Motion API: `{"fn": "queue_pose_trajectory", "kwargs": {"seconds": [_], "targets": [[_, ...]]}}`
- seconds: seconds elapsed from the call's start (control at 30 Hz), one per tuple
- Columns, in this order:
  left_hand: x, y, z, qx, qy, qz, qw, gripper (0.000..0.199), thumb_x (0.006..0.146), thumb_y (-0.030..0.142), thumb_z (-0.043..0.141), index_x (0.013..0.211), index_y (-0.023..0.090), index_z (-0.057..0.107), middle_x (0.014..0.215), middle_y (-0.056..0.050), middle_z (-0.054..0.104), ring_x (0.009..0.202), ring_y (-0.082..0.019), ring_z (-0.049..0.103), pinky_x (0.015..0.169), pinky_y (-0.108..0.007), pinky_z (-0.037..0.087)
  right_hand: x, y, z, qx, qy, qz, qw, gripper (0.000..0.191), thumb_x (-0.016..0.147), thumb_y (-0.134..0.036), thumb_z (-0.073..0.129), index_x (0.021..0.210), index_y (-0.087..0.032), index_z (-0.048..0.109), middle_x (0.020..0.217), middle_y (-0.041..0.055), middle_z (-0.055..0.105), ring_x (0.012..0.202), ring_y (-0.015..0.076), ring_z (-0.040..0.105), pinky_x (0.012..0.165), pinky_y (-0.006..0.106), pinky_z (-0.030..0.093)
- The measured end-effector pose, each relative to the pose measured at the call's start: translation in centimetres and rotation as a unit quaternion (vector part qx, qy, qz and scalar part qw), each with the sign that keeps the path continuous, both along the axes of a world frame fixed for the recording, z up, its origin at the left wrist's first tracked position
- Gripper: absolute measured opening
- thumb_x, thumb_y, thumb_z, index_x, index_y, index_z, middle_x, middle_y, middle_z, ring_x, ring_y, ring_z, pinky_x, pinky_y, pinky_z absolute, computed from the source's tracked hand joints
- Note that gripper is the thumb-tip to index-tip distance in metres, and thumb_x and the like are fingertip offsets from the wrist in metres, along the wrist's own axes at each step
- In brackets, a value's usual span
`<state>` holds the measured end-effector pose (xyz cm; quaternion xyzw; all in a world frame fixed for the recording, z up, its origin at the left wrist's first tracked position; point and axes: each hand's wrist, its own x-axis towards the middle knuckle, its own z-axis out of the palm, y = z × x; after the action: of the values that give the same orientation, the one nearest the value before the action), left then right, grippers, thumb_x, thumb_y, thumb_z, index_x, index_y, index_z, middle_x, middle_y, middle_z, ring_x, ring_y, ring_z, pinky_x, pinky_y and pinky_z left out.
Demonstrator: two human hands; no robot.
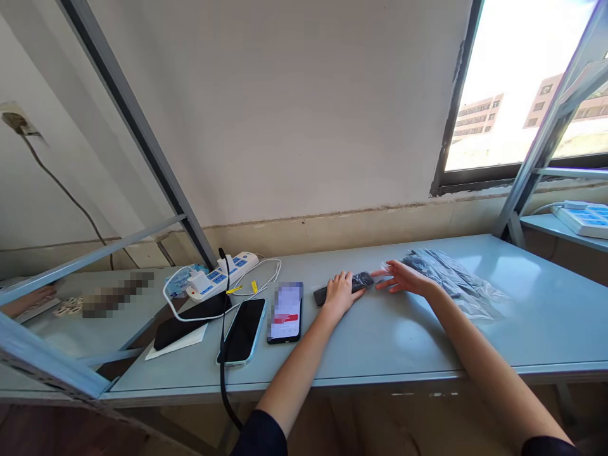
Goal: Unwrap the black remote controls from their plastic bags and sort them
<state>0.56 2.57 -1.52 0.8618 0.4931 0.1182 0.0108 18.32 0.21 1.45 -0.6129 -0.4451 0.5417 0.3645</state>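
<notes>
On table (380,342): 2 phones (244,329) | 1 power strip (223,275) | 1 dark packet (344,286) under left hand (339,294)

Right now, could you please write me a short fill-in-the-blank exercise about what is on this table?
1. The left hand rests on a small ____ object.
2. The right hand lies beside a pile of clear ____ bags.
3. The phone with the lit screen lies ____ of the left hand.

Missing words: black; plastic; left

Pale blue-grey metal desk (403,335), smooth with a soft sheen. Black glass-fronted phone (243,330) glossy. Clear crinkled plastic bags (456,278) shiny; white plastic power strip (223,275) matt.
</notes>
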Motion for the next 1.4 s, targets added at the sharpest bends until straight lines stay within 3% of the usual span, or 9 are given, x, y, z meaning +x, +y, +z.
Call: {"fn": "queue_pose_trajectory", "kwargs": {"seconds": [0.2, 0.43, 0.63, 0.77, 0.87, 0.97, 1.4], "targets": [[-0.3, -0.1, 0.4, -0.005, -0.019, -0.004, 1.0, 0.039, 0.088, 0.049, 0.055, 0.111, 0.017, 0.054, 0.113, -0.01, 0.061, 0.108, -0.023, 0.057, 0.087, -0.033, 0.045, 0.1, 0.4, -0.5, -0.017, -0.015, 0.024, 0.999, 0.044, 0.093, -0.027, 0.028, 0.092, -0.016, 0.07, 0.1, 0.0087, 0.072, 0.077, 0.0165, 0.068, 0.056, 0.023, 0.052], [-0.5, 0.0, 0.3, -0.005, -0.028, -0.009, 1.0, 0.041, 0.085, 0.051, 0.058, 0.11, 0.018, 0.055, 0.113, -0.009, 0.06, 0.11, -0.024, 0.055, 0.088, -0.032, 0.044, 0.7, 1.0, -1.5, -0.023, -0.042, 0.036, 0.998, 0.031, 0.09, -0.029, 0.042, 0.109, -0.021, 0.064, 0.117, 0.0088, 0.066, 0.085, 0.0156, 0.069, 0.059, 0.021, 0.055], [-0.5, 0.0, 0.5, -0.011, -0.013, -0.034, 0.999, 0.038, 0.087, 0.046, 0.058, 0.112, 0.018, 0.054, 0.115, -0.009, 0.06, 0.11, -0.023, 0.056, 0.088, -0.031, 0.044, 1.7, 1.5, -2.3, -0.033, -0.057, 0.055, 0.996, 0.033, 0.083, -0.019, 0.052, 0.114, -0.019, 0.063, 0.101, 0.0102, 0.071, 0.092, 0.017, 0.068, 0.057, 0.017, 0.055], [-0.6, 0.0, 0.5, -0.015, 0.0, -0.061, 0.998, 0.038, 0.088, 0.046, 0.057, 0.111, 0.016, 0.054, 0.114, -0.01, 0.06, 0.108, -0.023, 0.057, 0.086, -0.03, 0.045, 2.0, 1.8, -2.7, -0.028, -0.056, 0.053, 0.997, 0.026, 0.077, -0.016, 0.06, 0.102, -0.02, 0.068, 0.092, 0.0071, 0.072, 0.093, 0.0159, 0.068, 0.059, 0.013, 0.055], [-0.5, 0.0, 0.5, -0.015, 0.004, -0.077, 0.997, 0.036, 0.088, 0.046, 0.057, 0.109, 0.016, 0.054, 0.113, -0.009, 0.061, 0.107, -0.023, 0.057, 0.086, -0.029, 0.045, 2.0, 2.1, -3.0, -0.017, -0.06, 0.043, 0.997, 0.012, 0.073, -0.021, 0.068, 0.085, -0.019, 0.07, 0.086, 0.0059, 0.072, 0.087, 0.0153, 0.068, 0.055, 0.012, 0.053], [-0.3, -0.1, 0.5, -0.013, 0.007, -0.087, 0.996, 0.034, 0.088, 0.045, 0.057, 0.107, 0.017, 0.054, 0.113, -0.008, 0.061, 0.107, -0.022, 0.057, 0.086, -0.028, 0.045, 1.5, 2.2, -3.1, -0.005, -0.066, 0.03, 0.997, 0.01, 0.07, -0.026, 0.073, 0.076, -0.018, 0.069, 0.083, 0.0052, 0.071, 0.081, 0.0152, 0.068, 0.052, 0.013, 0.053], [0.0, 0.1, 0.3, -0.018, -0.001, -0.079, 0.997, 0.034, 0.089, 0.044, 0.055, 0.107, 0.015, 0.054, 0.108, -0.01, 0.062, 0.101, -0.024, 0.061, 0.082, -0.03, 0.046, 0.0, 1.2, -2.1, 0.024, -0.079, -0.021, 0.996, 0.022, 0.06, -0.033, 0.081, 0.071, -0.018, 0.068, 0.071, 0.0029, 0.071, 0.066, 0.0131, 0.067, 0.048, 0.014, 0.051]]}}
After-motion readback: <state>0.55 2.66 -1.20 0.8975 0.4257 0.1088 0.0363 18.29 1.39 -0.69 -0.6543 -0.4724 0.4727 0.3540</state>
